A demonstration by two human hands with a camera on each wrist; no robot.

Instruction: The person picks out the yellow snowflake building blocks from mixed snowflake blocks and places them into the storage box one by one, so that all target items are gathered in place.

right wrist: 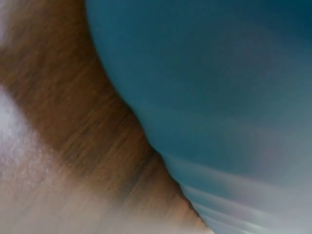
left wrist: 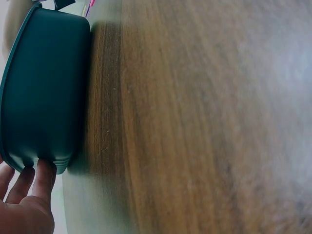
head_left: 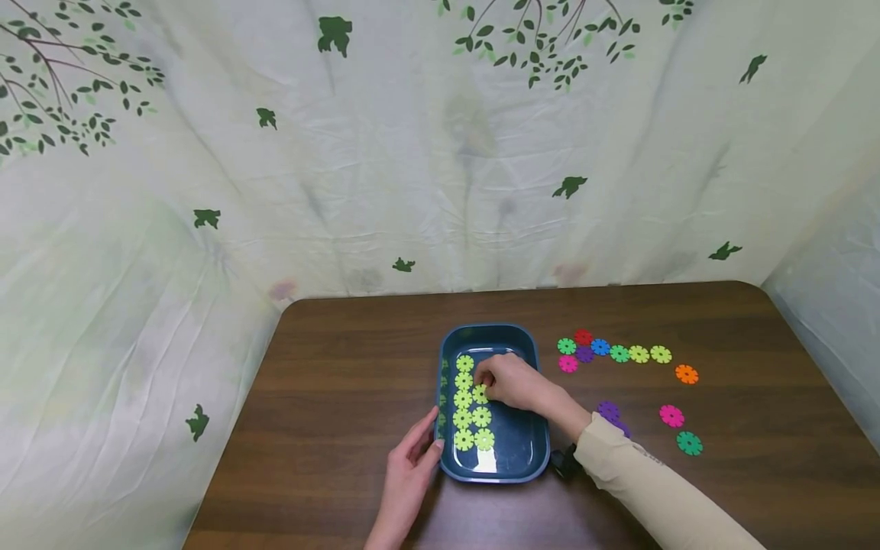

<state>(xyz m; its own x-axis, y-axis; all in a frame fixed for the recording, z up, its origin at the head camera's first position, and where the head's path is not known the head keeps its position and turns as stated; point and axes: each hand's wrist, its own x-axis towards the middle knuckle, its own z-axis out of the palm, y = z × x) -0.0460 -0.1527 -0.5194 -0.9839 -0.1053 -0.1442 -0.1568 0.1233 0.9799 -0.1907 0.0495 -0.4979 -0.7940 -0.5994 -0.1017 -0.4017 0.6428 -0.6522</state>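
A dark blue tray (head_left: pixel 512 467) holds yellow-green flower-shaped discs (head_left: pixel 463 418) in a full left column and a shorter second column. My right hand (head_left: pixel 514 382) reaches into it from the right, fingers curled, pinching a yellow-green flower disc (head_left: pixel 479 395) at the top of the second column; the fingertips partly cover it. At the tray's left side, my left hand (head_left: pixel 407 472) rests fairly straight fingers against the outer wall. The left wrist view shows its fingers (left wrist: pixel 44 180) touching the tray wall (left wrist: pixel 46 87). Only the tray's outside (right wrist: pixel 195 87) and wood appear in the right wrist view.
Right of the tray, loose flower discs in several colours lie on the brown table (head_left: pixel 330 397), among them orange (head_left: pixel 686 374), pink (head_left: pixel 671 416) and green (head_left: pixel 690 443). The right forearm partly covers purple discs (head_left: pixel 609 411). A leaf-patterned white curtain (head_left: pixel 412 153) hangs behind.
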